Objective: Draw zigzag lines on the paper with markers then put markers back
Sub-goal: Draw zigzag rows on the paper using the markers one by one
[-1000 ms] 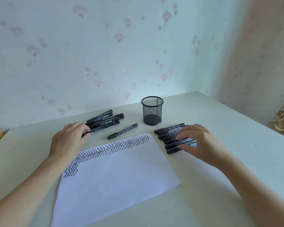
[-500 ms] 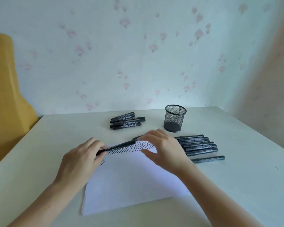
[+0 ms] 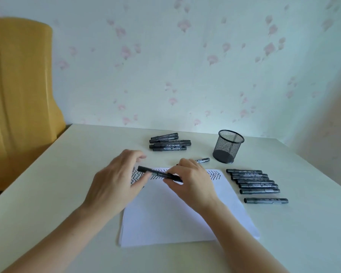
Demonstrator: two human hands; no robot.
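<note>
A white paper (image 3: pixel 177 217) lies on the table with black zigzag lines (image 3: pixel 214 174) along its far edge. Above that edge I hold one black marker (image 3: pixel 156 173) level between both hands. My left hand (image 3: pixel 118 180) pinches its left part and my right hand (image 3: pixel 191 180) grips its right end. Several markers (image 3: pixel 253 183) lie in a row right of the paper. Another group of markers (image 3: pixel 169 144) lies at the back. One single marker (image 3: pixel 202 160) pokes out behind my right hand. The black mesh pen cup (image 3: pixel 227 145) stands upright at the back right.
The pale table (image 3: pixel 47 194) ends at a flowered wall behind. A yellow chair back (image 3: pixel 18 95) stands off the table's left edge. One marker (image 3: pixel 266 200) lies apart at the near end of the right row.
My left hand took a marker from the back group and carried it over the paper. My right hand left the right row and closed on the marker's other end. The view shifted left.
</note>
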